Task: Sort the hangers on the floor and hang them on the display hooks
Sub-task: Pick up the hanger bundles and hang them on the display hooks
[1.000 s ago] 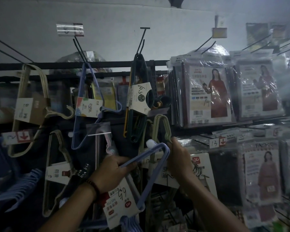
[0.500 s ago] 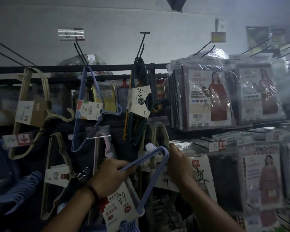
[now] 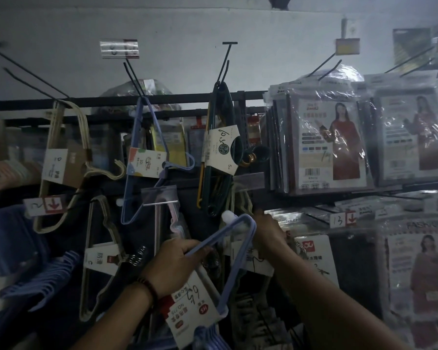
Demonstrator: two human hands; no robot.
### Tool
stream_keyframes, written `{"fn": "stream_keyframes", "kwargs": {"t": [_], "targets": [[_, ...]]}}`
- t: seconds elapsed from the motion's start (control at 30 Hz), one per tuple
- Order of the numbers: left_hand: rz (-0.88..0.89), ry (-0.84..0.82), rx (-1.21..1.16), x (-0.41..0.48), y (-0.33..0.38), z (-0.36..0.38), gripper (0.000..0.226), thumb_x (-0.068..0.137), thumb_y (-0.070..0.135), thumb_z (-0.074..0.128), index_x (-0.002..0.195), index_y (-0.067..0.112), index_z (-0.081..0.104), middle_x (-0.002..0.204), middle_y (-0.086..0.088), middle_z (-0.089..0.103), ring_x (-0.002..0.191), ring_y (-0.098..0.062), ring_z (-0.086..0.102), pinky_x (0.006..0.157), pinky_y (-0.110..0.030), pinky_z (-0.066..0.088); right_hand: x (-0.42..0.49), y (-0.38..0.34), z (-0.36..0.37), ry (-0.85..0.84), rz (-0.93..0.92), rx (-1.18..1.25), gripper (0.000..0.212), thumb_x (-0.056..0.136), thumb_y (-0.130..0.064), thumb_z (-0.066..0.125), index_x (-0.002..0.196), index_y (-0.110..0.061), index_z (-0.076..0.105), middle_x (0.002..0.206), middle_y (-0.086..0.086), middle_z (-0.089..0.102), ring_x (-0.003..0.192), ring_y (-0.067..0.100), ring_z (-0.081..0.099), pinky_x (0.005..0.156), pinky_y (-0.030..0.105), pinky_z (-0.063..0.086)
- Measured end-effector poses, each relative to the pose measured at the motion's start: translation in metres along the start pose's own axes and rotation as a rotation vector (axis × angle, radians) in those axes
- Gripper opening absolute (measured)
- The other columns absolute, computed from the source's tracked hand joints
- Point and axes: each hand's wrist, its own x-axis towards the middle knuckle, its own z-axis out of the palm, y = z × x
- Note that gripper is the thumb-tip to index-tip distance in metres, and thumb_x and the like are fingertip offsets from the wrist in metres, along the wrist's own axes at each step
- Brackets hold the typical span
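Note:
A bundle of lavender-blue hangers (image 3: 234, 261) with a red-and-white price card (image 3: 191, 308) is held up against the display wall. My left hand (image 3: 173, 266) grips its upper bar. My right hand (image 3: 268, 232) is at the bundle's top corner, fingers curled there beside a white-tipped display hook (image 3: 228, 215); what they hold is unclear. Other hanger packs hang on hooks: beige hangers (image 3: 61, 162), blue hangers (image 3: 142, 160), dark green hangers (image 3: 218, 147) and beige hangers (image 3: 99, 253) lower down.
Long black hooks (image 3: 226, 61) jut out from the rail above. Bagged garment packs (image 3: 329, 142) crowd the right side. More blue hangers (image 3: 33, 286) stick out at the lower left. A clear price-tag holder (image 3: 159, 195) sits left of the bundle.
The view has drifted slightly downward. Both hands keep the blue bundle at the white-tipped hook, with only small shifts.

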Motion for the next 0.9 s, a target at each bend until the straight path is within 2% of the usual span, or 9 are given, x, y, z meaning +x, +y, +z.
{"fn": "stream_keyframes", "kwargs": {"t": [0.1, 0.17, 0.27, 0.33, 0.43, 0.57, 0.7, 0.8, 0.9], "targets": [[-0.05, 0.069, -0.016, -0.001, -0.002, 0.004, 0.041, 0.1, 0.049, 0.058, 0.081, 0.016, 0.074, 0.056, 0.002, 0.048, 0.047, -0.007, 0.046, 0.049, -0.027, 0.035, 0.003, -0.011, 0.001, -0.026, -0.012, -0.04, 0.017, 0.101, -0.03, 0.055, 0.109, -0.018, 0.063, 0.096, 0.006, 0.072, 0.084, 0.028, 0.071, 0.071, 0.036, 0.057], [-0.084, 0.115, -0.064, -0.003, -0.006, 0.007, 0.039, 0.101, 0.048, 0.057, 0.093, 0.016, 0.078, 0.055, 0.004, 0.045, 0.045, -0.007, 0.044, 0.046, -0.024, 0.033, 0.005, -0.018, -0.003, -0.085, -0.027, -0.113, 0.022, 0.103, -0.02, 0.048, 0.116, -0.012, 0.064, 0.11, 0.012, 0.071, 0.1, 0.032, 0.071, 0.071, 0.035, 0.051], [-0.147, 0.179, -0.142, -0.008, -0.014, 0.01, 0.035, 0.103, 0.042, 0.057, 0.102, 0.014, 0.079, 0.05, 0.007, 0.042, 0.043, -0.007, 0.04, 0.043, -0.02, 0.032, 0.012, -0.016, -0.006, -0.184, -0.088, -0.204, 0.029, 0.099, -0.01, 0.049, 0.122, -0.006, 0.066, 0.125, 0.016, 0.068, 0.114, 0.033, 0.067, 0.081, 0.039, 0.055], [-0.174, 0.209, -0.149, -0.012, -0.02, 0.009, 0.033, 0.103, 0.043, 0.057, 0.098, 0.02, 0.08, 0.05, 0.005, 0.044, 0.045, -0.008, 0.043, 0.045, -0.021, 0.034, 0.013, -0.013, -0.007, -0.227, -0.111, -0.206, 0.027, 0.1, -0.013, 0.048, 0.12, -0.007, 0.065, 0.123, 0.015, 0.068, 0.113, 0.033, 0.068, 0.089, 0.043, 0.058], [-0.21, 0.273, -0.171, -0.019, -0.028, 0.005, 0.027, 0.102, 0.045, 0.058, 0.092, 0.035, 0.082, 0.053, 0.003, 0.055, 0.049, -0.008, 0.051, 0.048, -0.022, 0.041, 0.005, -0.014, -0.016, -0.214, -0.035, -0.079, 0.023, 0.102, -0.024, 0.045, 0.109, -0.011, 0.062, 0.11, 0.014, 0.069, 0.101, 0.033, 0.069, 0.085, 0.047, 0.059], [-0.252, 0.351, -0.215, -0.03, -0.034, -0.007, 0.033, 0.104, 0.035, 0.057, 0.082, 0.02, 0.076, 0.047, 0.006, 0.052, 0.042, -0.004, 0.049, 0.045, -0.017, 0.038, -0.023, -0.024, -0.035, 0.054, -0.036, 0.078, 0.017, 0.106, -0.035, 0.044, 0.1, -0.02, 0.05, 0.09, 0.005, 0.059, 0.076, 0.023, 0.059, 0.064, 0.04, 0.052], [-0.235, 0.428, -0.242, -0.043, -0.043, -0.028, 0.029, 0.106, 0.032, 0.055, 0.089, 0.019, 0.074, 0.059, -0.013, 0.054, 0.046, -0.009, 0.046, 0.042, -0.016, 0.036, -0.086, -0.063, -0.055, 0.456, -0.449, 0.344, 0.023, 0.106, -0.026, 0.044, 0.086, -0.017, 0.052, 0.07, -0.008, 0.048, 0.055, 0.01, 0.045, 0.05, 0.025, 0.035], [-0.225, 0.514, -0.166, -0.053, -0.059, -0.047, 0.027, 0.107, 0.03, 0.053, 0.086, 0.024, 0.069, 0.072, -0.022, 0.061, 0.048, -0.008, 0.049, 0.045, -0.015, 0.039, -0.132, -0.118, -0.055, 0.356, -0.643, 0.457, 0.022, 0.102, -0.031, 0.048, 0.085, -0.019, 0.053, 0.069, -0.013, 0.047, 0.053, 0.006, 0.045, 0.048, 0.023, 0.033], [-0.23, 0.563, -0.141, -0.065, -0.079, -0.072, 0.028, 0.107, 0.033, 0.051, 0.086, 0.022, 0.066, 0.067, -0.009, 0.061, 0.053, -0.01, 0.053, 0.048, -0.016, 0.038, -0.163, -0.181, -0.038, 0.075, -0.63, 0.394, 0.031, 0.1, -0.058, 0.039, 0.112, -0.033, 0.051, 0.085, -0.018, 0.054, 0.066, -0.001, 0.057, 0.056, 0.015, 0.046]]}}
